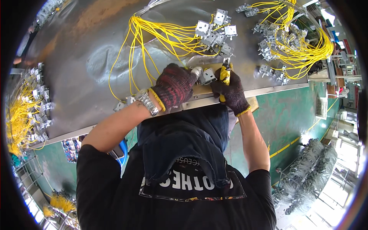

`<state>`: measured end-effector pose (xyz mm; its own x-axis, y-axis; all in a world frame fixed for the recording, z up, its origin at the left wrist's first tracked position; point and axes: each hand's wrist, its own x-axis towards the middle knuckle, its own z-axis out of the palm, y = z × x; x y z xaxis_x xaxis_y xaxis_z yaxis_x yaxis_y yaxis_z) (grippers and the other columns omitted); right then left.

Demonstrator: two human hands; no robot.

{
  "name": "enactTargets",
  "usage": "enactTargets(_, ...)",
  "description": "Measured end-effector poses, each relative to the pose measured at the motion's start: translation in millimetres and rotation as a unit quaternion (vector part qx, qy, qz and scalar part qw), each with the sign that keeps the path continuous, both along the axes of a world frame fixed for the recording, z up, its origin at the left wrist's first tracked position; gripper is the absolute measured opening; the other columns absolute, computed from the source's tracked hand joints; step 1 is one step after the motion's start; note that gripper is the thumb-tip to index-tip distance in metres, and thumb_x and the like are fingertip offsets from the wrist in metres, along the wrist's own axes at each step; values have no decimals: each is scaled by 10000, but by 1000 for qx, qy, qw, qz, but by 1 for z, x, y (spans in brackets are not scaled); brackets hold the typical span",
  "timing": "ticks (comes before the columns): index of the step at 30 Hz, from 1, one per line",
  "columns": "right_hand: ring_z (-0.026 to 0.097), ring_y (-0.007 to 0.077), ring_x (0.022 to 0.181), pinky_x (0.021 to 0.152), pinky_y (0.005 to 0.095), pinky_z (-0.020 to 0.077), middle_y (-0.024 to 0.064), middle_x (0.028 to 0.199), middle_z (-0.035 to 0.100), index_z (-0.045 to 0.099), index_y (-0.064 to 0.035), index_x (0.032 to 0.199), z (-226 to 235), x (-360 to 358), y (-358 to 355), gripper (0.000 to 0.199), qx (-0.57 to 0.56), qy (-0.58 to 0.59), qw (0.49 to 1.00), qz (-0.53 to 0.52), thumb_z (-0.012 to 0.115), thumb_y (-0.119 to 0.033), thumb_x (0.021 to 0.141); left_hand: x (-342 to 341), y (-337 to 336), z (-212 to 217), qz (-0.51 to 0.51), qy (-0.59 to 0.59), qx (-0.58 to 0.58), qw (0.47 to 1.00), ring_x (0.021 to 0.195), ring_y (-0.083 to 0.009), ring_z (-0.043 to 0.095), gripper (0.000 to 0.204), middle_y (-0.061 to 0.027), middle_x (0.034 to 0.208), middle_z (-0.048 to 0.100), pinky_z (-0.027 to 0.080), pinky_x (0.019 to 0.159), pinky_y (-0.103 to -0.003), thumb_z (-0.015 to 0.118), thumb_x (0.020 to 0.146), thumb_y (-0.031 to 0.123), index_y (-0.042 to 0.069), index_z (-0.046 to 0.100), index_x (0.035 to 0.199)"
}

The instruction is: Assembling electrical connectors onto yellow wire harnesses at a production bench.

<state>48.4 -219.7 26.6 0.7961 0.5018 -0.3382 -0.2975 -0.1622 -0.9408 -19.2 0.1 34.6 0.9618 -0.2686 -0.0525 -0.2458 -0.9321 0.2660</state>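
Many brackets [210,39] are lying wired; my left hand [175,86] is apparently holding an unfinished bracket [208,76], my right hand [231,92] gripping a yellow tool [225,76].

Factory wkshp: metal bench [76,88], yel. wire bundles [143,26], line-marked grn flr [283,119].

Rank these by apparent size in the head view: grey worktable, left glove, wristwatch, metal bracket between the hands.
1. Grey worktable
2. Left glove
3. Wristwatch and metal bracket: too alike in apparent size to rank.
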Motion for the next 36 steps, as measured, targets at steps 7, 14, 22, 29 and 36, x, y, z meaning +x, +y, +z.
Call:
enactTargets(7, 612, 100, 691, 595, 268, 543, 19, 841, 633, 616, -43, 1032, 6, -1, 10, 260, -77, -98, 992, 4, 768, -67, 822, 14, 1, -3, -39, -82, 40, 995, 970, -290, 654, 361, -102, 986, 704, 481, 853, -443, 680, 776, 321, 100, 711, 1059)
enactTargets(14, 607, 98, 693, 580, 277, 534, 28, 828, 633, 608, -36, 1034, -8, -10, 16, 256, -83, -193, 978, 13, 774, -95, 848, 11, 5, -18, -22, -115, -17, 993, 999, -316, 613, 573, -102, 1045, 662, 460, 901, -456, 783, 714, 352, 114, 655, 1220)
enactTargets(22, 625, 129, 717, 634, 312, 535, 44, 835, 649, 617, -31, 1057, -3, -9, 13, 259, -138, -215, 966, 44, 764, -99, 855, 11, 2, -16, -30, -98, -20, 995, 1042, -317, 603, 631, -106, 1081, 646, 441, 950, -452, 813, 692, 405, 113, 655, 1229)
enactTargets(29, 682, 411, 917, 765, 445, 546, 206, 984, 701, 629, -54, 1134, 8, -29, 25, 367, -222, -403, 884, 85, 774, -156, 813, 12, 0, -16, -14, -27, 30, 999, 1153, -284, 590, 634, -107, 1166, 657, 405, 1003, -440, 740, 745, 534, 129, 672, 1228)
enactTargets(36, 703, 355, 910, 753, 429, 551, 155, 963, 708, 603, -57, 1163, 12, -32, 19, 387, -257, -343, 900, 77, 775, -232, 863, 24, -8, -42, -41, -126, -25, 991, 1143, -281, 608, 686, -109, 1187, 668, 397, 1000, -427, 739, 714, 637, 124, 695, 1169)
